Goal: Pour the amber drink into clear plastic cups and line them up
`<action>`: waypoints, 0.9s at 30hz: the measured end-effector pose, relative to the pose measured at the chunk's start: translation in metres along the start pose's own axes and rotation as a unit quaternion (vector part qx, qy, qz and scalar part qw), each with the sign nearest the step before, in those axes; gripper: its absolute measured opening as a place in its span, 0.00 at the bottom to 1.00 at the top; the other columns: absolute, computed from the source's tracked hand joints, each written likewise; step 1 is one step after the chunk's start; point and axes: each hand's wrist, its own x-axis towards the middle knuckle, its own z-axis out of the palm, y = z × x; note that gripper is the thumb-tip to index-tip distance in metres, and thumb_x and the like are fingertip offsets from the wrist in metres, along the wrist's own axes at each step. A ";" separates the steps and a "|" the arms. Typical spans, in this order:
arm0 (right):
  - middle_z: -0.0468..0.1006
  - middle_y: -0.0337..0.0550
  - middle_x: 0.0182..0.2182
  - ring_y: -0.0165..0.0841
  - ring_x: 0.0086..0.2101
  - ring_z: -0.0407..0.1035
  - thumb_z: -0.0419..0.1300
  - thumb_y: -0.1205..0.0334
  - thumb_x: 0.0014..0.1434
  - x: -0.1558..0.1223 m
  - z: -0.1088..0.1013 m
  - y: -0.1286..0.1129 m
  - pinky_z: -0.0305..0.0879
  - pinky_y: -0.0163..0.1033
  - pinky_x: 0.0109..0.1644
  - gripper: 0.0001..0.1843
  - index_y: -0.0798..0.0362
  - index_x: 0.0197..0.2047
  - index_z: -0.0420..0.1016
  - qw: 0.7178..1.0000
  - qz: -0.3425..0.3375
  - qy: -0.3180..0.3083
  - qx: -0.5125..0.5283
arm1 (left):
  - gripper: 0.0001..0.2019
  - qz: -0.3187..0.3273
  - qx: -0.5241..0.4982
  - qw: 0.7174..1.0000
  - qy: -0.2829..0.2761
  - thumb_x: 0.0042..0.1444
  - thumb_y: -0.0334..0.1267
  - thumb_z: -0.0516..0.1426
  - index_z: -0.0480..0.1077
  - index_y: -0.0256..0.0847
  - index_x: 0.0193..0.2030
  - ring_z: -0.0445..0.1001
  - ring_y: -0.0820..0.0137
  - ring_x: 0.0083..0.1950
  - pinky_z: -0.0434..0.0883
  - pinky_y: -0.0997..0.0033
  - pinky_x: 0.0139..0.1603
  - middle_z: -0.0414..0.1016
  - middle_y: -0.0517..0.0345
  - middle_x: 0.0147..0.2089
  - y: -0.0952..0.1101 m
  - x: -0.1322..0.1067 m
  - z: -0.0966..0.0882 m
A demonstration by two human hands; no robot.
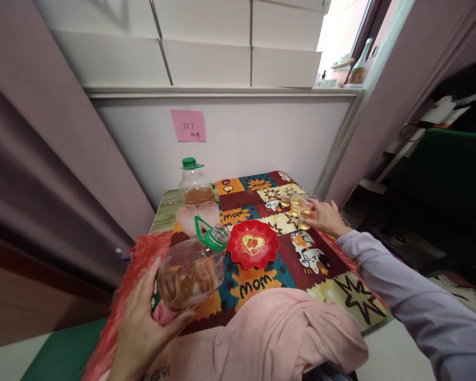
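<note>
The left hand clasps the base of a tilted bottle of amber liquid. The right hand, far to its right, closes its fingers round a small cup among others alike. Pouring, I judge, would need neck and cup brought together. A red plate lies between the hands on the patchwork tablecloth. Beyond is a white wall with a pink note.
</note>
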 end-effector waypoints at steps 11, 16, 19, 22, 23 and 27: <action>0.85 0.60 0.55 0.59 0.59 0.75 0.62 0.39 0.61 0.008 0.009 0.009 0.44 0.75 0.72 0.39 0.52 0.68 0.71 0.999 0.022 -0.016 -0.024 | 0.57 0.010 0.011 1.000 0.008 0.52 0.65 0.70 0.54 0.49 0.83 0.68 0.35 0.76 0.67 0.30 0.73 0.65 0.39 0.80 -0.002 0.001 0.003; 0.85 0.61 0.56 0.59 0.61 0.73 0.61 0.39 0.63 0.009 0.010 0.010 0.40 0.79 0.72 0.39 0.53 0.71 0.69 0.998 0.031 -0.035 -0.034 | 0.56 0.020 0.016 1.000 0.013 0.53 0.65 0.69 0.55 0.46 0.83 0.68 0.34 0.76 0.68 0.30 0.72 0.66 0.36 0.79 -0.002 0.000 0.003; 0.83 0.62 0.59 0.59 0.65 0.71 0.63 0.39 0.63 0.010 0.009 0.009 0.37 0.80 0.73 0.40 0.52 0.71 0.70 0.998 0.028 -0.049 -0.039 | 0.56 0.023 0.017 0.999 0.016 0.53 0.65 0.70 0.55 0.46 0.83 0.69 0.35 0.75 0.70 0.31 0.72 0.66 0.36 0.79 -0.001 0.000 0.001; 0.82 0.63 0.62 0.62 0.67 0.68 0.64 0.40 0.62 0.009 0.007 0.008 0.37 0.82 0.73 0.40 0.53 0.70 0.71 0.998 0.029 -0.049 -0.041 | 0.56 0.018 0.012 1.000 0.016 0.52 0.65 0.70 0.56 0.47 0.82 0.69 0.35 0.76 0.69 0.32 0.73 0.66 0.37 0.79 -0.001 0.000 0.001; 0.82 0.63 0.63 0.62 0.68 0.68 0.64 0.40 0.63 0.008 0.006 0.007 0.37 0.83 0.73 0.39 0.53 0.70 0.72 0.998 0.028 -0.042 -0.040 | 0.57 0.015 0.010 1.000 0.017 0.52 0.65 0.70 0.56 0.47 0.82 0.69 0.35 0.76 0.69 0.32 0.73 0.66 0.37 0.79 -0.001 0.000 0.001; 0.84 0.61 0.60 0.62 0.66 0.69 0.62 0.43 0.66 0.006 -0.001 -0.002 0.39 0.82 0.73 0.29 0.52 0.63 0.79 0.999 0.008 0.011 -0.031 | 0.57 0.007 0.002 1.000 0.016 0.51 0.66 0.70 0.55 0.47 0.82 0.68 0.37 0.76 0.69 0.34 0.73 0.65 0.38 0.79 -0.002 -0.001 0.002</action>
